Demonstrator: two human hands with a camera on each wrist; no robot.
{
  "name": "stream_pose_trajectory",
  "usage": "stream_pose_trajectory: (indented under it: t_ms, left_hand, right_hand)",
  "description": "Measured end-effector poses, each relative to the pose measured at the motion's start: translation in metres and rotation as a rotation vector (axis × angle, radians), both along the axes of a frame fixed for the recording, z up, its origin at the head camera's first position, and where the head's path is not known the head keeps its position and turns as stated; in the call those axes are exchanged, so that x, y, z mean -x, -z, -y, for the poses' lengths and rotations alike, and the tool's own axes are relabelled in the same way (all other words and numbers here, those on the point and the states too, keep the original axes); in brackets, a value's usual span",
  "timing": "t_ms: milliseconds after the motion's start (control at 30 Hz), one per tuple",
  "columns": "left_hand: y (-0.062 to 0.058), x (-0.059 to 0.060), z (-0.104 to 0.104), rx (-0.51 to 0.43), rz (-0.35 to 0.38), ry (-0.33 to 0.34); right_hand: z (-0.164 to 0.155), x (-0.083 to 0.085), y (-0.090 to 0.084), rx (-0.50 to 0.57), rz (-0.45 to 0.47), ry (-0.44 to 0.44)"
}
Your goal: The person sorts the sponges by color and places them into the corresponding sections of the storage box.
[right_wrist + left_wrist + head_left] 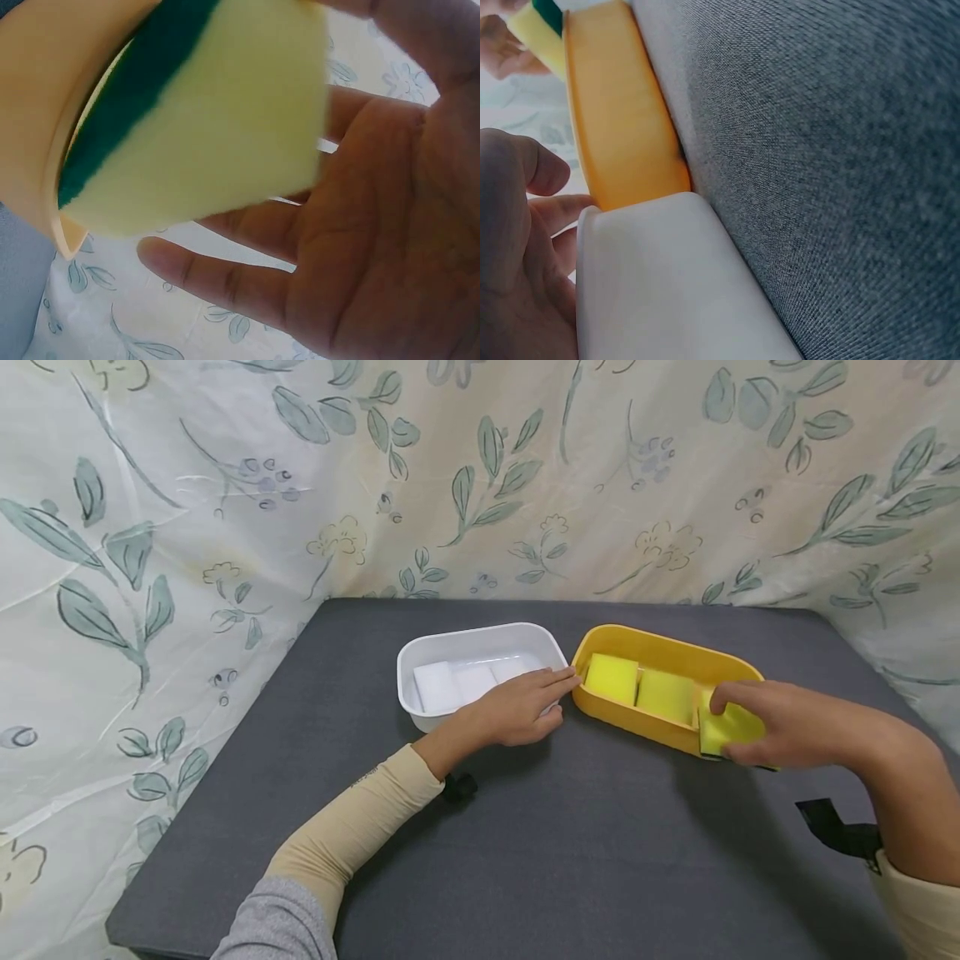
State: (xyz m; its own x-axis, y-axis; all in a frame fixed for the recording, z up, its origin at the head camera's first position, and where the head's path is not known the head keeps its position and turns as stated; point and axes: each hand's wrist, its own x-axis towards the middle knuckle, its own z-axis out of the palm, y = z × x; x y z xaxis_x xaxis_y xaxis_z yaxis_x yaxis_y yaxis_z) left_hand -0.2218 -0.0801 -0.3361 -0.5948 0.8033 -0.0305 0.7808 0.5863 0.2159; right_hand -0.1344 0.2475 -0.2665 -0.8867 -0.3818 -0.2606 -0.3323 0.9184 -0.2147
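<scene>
Right hand (795, 727) pinching yellow sponge (726, 727) with green scrub side (127, 97), thumb on top, fingers underneath, at near right end of yellow tub (622, 714), sponge tilted over the rim. 2 more yellow sponges (637, 687) lying flat inside the tub. Left hand (517, 710) resting on near rim of white tub (420, 652), fingers straight and together, tips touching yellow tub's left end. 3 white sponges (465, 683) inside white tub. Both tubs just beside each other on grey mat (525, 860).
</scene>
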Motion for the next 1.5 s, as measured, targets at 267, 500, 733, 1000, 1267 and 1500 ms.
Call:
stream_pose_trajectory:
  t_ms: [267,500,733,1000,1267,1500]
  left_hand:
    - [0.000,-0.001,-0.001,0.001,-0.002,0.000]
    - [0.001,-0.001,0.000,0.002,-0.010,0.005]
    - [0.001,-0.002,-0.001,0.008,0.000,0.001]
    - [0.003,-0.002,0.000,0.001,-0.014,-0.003]
    - [0.003,-0.002,0.000,-0.002,-0.006,-0.016]
    - [0.003,-0.003,-0.001,-0.009,0.002,-0.017]
  right_hand:
    - [-0.003,0.002,0.000,0.002,0.021,0.035]
    - [0.000,0.004,0.001,-0.005,-0.002,0.044]
    - [0.004,0.004,0.003,0.003,-0.025,0.065]
    - [0.006,0.007,0.000,-0.037,-0.085,0.046]
    - [0.007,0.012,-0.001,-0.026,-0.096,0.038]
    - [0.003,0.017,0.003,-0.001,-0.030,0.069]
